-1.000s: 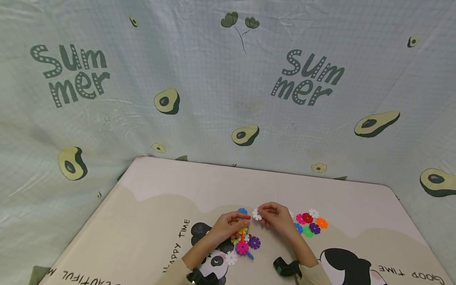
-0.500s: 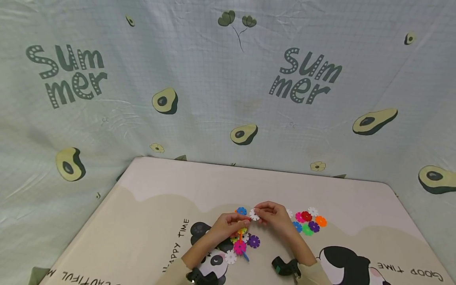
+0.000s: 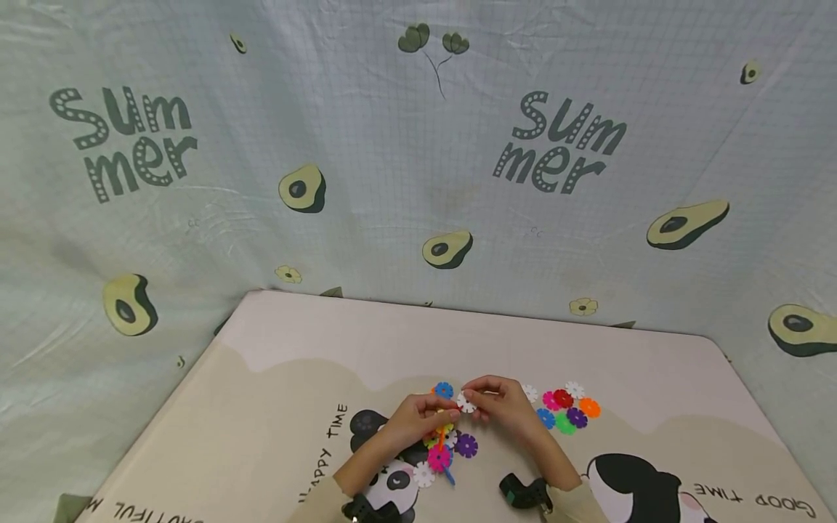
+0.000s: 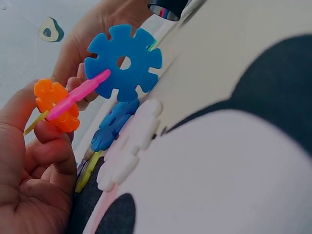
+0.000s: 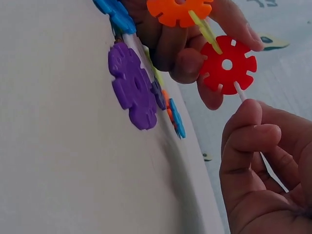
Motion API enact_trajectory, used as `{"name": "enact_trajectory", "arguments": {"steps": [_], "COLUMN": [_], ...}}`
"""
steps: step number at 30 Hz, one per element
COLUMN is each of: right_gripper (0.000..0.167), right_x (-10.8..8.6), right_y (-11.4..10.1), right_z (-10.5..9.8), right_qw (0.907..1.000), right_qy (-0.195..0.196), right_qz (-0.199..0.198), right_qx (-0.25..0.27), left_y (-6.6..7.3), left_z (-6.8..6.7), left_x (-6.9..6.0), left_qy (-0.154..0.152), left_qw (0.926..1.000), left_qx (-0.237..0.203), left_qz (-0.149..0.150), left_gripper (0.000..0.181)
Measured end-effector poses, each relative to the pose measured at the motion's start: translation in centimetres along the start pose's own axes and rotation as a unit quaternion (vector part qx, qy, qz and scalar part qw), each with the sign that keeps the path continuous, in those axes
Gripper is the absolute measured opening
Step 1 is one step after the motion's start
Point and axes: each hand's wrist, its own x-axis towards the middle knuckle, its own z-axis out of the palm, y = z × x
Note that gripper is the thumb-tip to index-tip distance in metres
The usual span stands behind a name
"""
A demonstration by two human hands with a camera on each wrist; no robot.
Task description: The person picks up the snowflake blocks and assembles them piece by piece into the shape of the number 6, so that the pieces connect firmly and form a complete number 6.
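My left hand (image 3: 412, 423) holds a chain of slotted plastic flower discs, gripping it near its top end. In the left wrist view, a blue disc (image 4: 105, 56) hangs on a pink disc (image 4: 73, 97), which is joined to an orange disc (image 4: 63, 123). The right wrist view shows a yellow disc (image 5: 206, 32) linking the orange one to a red disc (image 5: 242, 65) in my left fingers. My right hand (image 3: 506, 401) pinches a white disc (image 3: 466, 403), seen edge-on in the right wrist view. Its edge meets a lower slot of the red disc; how deep it sits is unclear.
Loose discs lie beneath my left hand, among them a purple one (image 3: 467, 445), a white one (image 3: 423, 475) and a blue one (image 3: 444, 390). Several more, including a green one (image 3: 565, 423), cluster right of my right hand. A printed cover lies on the table (image 3: 314, 327).
My right hand has brought the white disc slightly left and down, closing the gap to the red disc. The chain's lower end has swung a little left.
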Motion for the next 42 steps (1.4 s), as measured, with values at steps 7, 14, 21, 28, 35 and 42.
{"name": "enact_trajectory", "arguments": {"steps": [7,14,21,28,35,42], "right_gripper": [0.027,0.025,0.029,0.027,0.021,0.024], "right_x": [0.0,0.1,0.1,0.1,0.1,-0.2], "right_y": [0.1,0.1,0.1,0.4,0.7,0.8], "right_z": [0.6,0.8,0.7,0.2,0.5,1.6], "right_qw": [0.9997,0.9990,0.9985,0.9963,0.9772,0.9670], "right_qy": [-0.004,-0.005,-0.040,-0.036,-0.130,-0.144], "right_qz": [-0.026,-0.045,-0.033,-0.009,-0.049,-0.083], "right_qx": [-0.003,-0.001,-0.015,-0.078,-0.160,-0.193], "left_y": [0.0,0.4,0.2,-0.3,-0.4,-0.6], "left_z": [-0.1,0.0,0.0,0.2,0.2,0.1], "left_x": [-0.1,0.2,0.3,0.5,0.4,0.2], "left_qy": [-0.009,-0.006,0.020,0.073,0.085,0.074], "left_qw": [0.9996,1.0000,0.9995,0.9972,0.9961,0.9968], "left_qx": [0.015,-0.001,-0.003,-0.007,-0.020,-0.014], "left_qz": [0.021,0.000,0.024,0.019,0.015,0.023], "left_gripper": [0.033,0.038,0.031,0.028,0.027,0.030]}}
